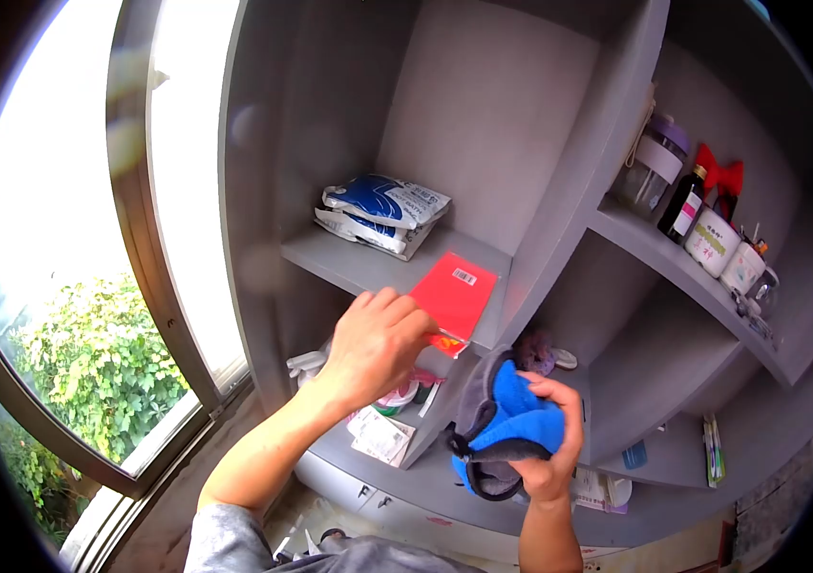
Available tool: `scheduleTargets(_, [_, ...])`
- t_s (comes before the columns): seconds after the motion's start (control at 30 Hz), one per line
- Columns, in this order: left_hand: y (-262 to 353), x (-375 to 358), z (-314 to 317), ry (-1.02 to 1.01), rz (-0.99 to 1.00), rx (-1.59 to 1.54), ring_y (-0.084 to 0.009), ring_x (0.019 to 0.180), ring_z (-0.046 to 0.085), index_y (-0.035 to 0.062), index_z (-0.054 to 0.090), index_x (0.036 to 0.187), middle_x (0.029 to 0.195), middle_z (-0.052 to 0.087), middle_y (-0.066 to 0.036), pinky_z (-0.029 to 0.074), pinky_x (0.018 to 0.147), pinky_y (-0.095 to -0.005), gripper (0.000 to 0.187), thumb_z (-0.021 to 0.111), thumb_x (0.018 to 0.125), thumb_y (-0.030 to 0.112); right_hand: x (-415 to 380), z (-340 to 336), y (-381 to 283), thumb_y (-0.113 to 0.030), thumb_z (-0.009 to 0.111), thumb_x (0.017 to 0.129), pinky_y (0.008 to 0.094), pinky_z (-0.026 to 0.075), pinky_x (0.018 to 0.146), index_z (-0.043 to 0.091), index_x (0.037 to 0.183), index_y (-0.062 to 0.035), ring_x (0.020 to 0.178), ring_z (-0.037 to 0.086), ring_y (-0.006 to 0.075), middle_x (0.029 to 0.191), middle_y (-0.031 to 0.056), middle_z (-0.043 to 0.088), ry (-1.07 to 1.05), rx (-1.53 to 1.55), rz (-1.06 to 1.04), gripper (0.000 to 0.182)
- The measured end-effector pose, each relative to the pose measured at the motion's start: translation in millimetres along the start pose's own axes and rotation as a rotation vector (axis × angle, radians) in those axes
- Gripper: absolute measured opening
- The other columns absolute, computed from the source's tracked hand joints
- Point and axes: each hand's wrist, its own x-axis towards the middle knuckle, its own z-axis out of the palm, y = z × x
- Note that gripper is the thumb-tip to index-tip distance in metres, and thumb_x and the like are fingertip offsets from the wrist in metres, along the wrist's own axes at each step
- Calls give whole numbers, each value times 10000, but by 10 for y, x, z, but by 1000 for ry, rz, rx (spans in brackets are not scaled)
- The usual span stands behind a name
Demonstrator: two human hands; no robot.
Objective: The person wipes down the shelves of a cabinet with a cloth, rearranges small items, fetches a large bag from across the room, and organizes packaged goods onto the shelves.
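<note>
My left hand [380, 346] is closed on the near end of a flat red packet [454, 301] with a white barcode label. The packet overlaps the front edge of the upper left shelf in this view, and a bit of orange shows by my fingertips. In my right hand [551, 444] is a soft blue fabric piece [521, 420] with dark grey trim and lining, folded over on itself and gripped from its right side. It hangs in front of the lower shelves. Behind the red packet, blue-and-white plastic packages [382, 215] lie stacked on the upper left shelf.
A grey shelf unit [559, 239] fills the view. To the right, a lidded cup [656, 162], a dark bottle [683, 202] and white mugs [712, 241] stand on a shelf. Papers [382, 436] lie on the lower left shelf. A window frame [153, 229] is at the left.
</note>
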Motion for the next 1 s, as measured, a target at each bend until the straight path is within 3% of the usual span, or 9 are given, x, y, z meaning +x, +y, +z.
scheduleTargets(0.1, [-102,-174,-78,341,-13,6,-271,674,593,73,597,912,825,624,-83,472,603,-371,215,668,737,-30,91,88,-77,-190,839,695,417,441,990,507,1176,-22,1139,563,336,1237,254,556,143,-293,-263,608])
scheduleTargets(0.17, [-42,-344,-114,478,-296,-80,-268,627,630,28,554,980,848,648,-122,510,577,-337,178,650,842,-32,232,215,-119,-220,838,725,430,454,977,511,1171,-24,1129,568,348,1237,262,555,261,-506,-457,587])
scheduleTargets(0.3, [-167,-564,-189,513,-539,-490,-94,696,586,36,415,1120,911,605,-60,479,593,-226,157,498,988,19,782,603,-201,-93,740,779,432,464,952,537,1239,-61,1142,546,380,1313,227,513,185,-903,-845,504])
scheduleTargets(0.33, [-44,-574,-333,500,-724,-834,-81,763,604,33,410,1130,951,615,-69,508,554,-207,161,489,990,28,901,680,-189,-48,723,744,433,448,968,550,1242,-73,1158,531,378,1334,216,495,89,-1005,-715,528])
scheduleTargets(0.4, [-75,-633,-376,601,-734,-985,-98,786,636,20,407,1194,1027,629,-83,560,533,-219,249,519,973,31,1140,825,-22,49,673,650,441,407,1005,574,1223,-61,1174,507,363,1377,203,453,-61,-1171,-463,591])
scheduleTargets(0.5, [-171,-817,-536,569,-812,-1064,-147,866,666,-2,378,1279,1107,624,-118,594,577,-248,353,518,956,-6,1182,990,251,-6,604,724,474,448,947,610,1043,83,1065,555,411,1168,248,568,-365,-1354,-202,332])
scheduleTargets(0.6, [-269,-982,-556,551,-897,-1121,-157,845,680,1,394,1245,1082,639,-116,602,590,-262,326,530,949,14,1338,1050,289,-46,590,758,478,509,870,630,948,103,998,587,425,1080,248,597,-404,-1387,-54,245])
scheduleTargets(0.9, [-340,-1059,-415,577,-950,-1246,-176,800,689,6,416,1198,1049,646,-132,612,581,-308,316,543,910,28,2290,1024,1273,-106,654,815,475,515,916,656,1141,47,1110,594,442,1197,272,610,-485,-1674,329,360])
scheduleTargets(1.0, [-305,-1030,-426,586,-961,-1327,-194,804,694,-6,411,1143,1057,633,-150,614,583,-311,277,571,920,26,2534,991,1459,-152,636,867,517,486,959,655,1187,1,1155,571,459,1249,240,596,-276,-1760,549,356])
